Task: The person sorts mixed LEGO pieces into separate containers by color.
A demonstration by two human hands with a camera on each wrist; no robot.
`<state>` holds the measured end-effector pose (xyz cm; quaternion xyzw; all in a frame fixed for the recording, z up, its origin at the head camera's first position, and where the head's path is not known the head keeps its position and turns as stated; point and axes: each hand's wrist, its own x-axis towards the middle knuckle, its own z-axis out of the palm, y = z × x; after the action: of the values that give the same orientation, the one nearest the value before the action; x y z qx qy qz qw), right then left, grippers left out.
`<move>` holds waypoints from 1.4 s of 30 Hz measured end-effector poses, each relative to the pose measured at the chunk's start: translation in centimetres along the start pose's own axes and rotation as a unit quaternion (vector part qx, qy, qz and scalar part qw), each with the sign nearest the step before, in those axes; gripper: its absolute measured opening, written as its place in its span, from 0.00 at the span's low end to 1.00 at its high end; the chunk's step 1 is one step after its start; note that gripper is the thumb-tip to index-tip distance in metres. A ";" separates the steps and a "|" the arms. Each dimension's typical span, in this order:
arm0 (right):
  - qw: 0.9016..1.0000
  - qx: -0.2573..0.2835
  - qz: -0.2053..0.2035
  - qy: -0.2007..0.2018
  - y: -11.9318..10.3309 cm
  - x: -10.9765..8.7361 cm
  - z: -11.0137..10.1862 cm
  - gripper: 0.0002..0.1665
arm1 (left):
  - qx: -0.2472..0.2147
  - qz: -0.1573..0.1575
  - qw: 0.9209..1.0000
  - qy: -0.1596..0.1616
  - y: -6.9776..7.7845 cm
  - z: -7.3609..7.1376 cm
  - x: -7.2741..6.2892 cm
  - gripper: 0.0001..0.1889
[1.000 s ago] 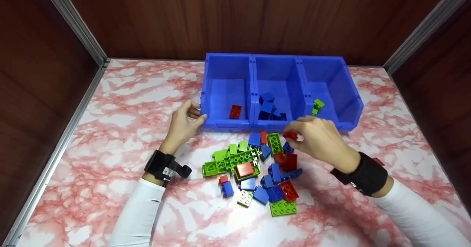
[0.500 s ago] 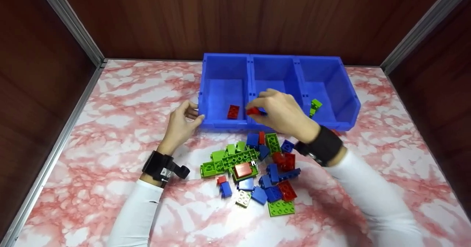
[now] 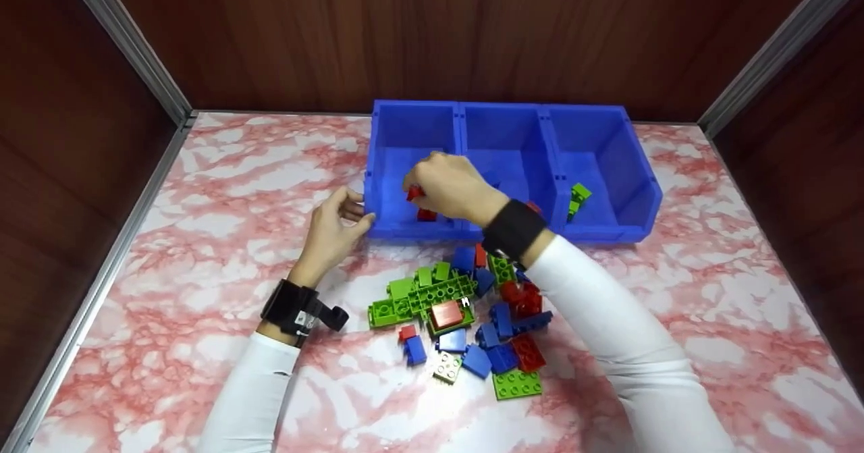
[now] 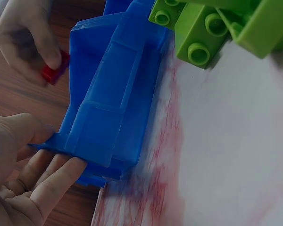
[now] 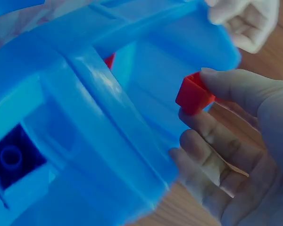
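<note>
My right hand [image 3: 449, 184] pinches a small red toy brick [image 5: 193, 95] between thumb and fingertips, over the left compartment of a blue three-compartment bin [image 3: 408, 229]. Below it in that compartment lies another red brick [image 3: 426, 216], partly covered by the hand in the head view. My left hand [image 3: 329, 231] grips the bin's left front edge, thumb on one side and fingers on the other, as the left wrist view shows. The middle compartment holds blue bricks, mostly hidden by the right hand and wrist. Green bricks [image 3: 578, 196] lie in the right compartment.
In front of the bin, a loose pile of green bricks [image 3: 399, 288], blue bricks [image 3: 476, 360] and red bricks [image 3: 527, 352] spreads over the marbled tabletop [image 3: 236, 237]. Dark wood-look panels [image 3: 432, 34] stand behind and at both sides. The right forearm passes over the pile's right side.
The right hand has carried the red brick leftward from in front of the bin, across the middle compartment, to above the left one. The left hand keeps its grip on the bin.
</note>
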<state>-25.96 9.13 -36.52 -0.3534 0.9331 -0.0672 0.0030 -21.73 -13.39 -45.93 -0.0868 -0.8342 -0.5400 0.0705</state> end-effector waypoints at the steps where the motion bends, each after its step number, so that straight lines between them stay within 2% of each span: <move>1: 1.000 -0.007 0.006 -0.012 -0.1 0.4 0.3 0.13 | -0.001 0.000 1.000 -0.001 0.0 0.0 0.0 0.13; 8: 0.996 -0.032 0.020 -0.079 -0.8 3.1 2.7 0.13 | 0.002 -0.002 1.000 -0.003 0.1 0.0 0.0 0.12; 14: 0.994 -0.071 0.029 -0.077 -1.3 4.3 4.1 0.09 | -0.003 -0.007 1.000 -0.006 0.2 0.1 0.0 0.12; 25: 0.992 -0.078 0.033 -0.095 -1.0 3.9 4.9 0.10 | 0.004 -0.007 1.000 -0.003 0.2 0.1 0.0 0.13; 33: 0.998 -0.035 0.006 -0.059 -0.9 2.3 2.8 0.18 | 0.000 0.000 1.000 -0.002 0.0 0.0 0.0 0.13; 37: 0.999 -0.031 -0.016 -0.019 -0.8 0.6 1.5 0.19 | -0.002 -0.003 1.000 -0.005 0.1 0.0 0.0 0.13; 42: 0.997 -0.011 -0.058 0.048 -0.4 -2.2 -0.4 0.16 | -0.004 -0.010 1.000 -0.007 0.1 0.1 0.0 0.13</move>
<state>-24.04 10.32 -36.14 -0.4029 0.9109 -0.0742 -0.0494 -21.66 -13.22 -45.86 -0.0828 -0.8336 -0.5430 0.0588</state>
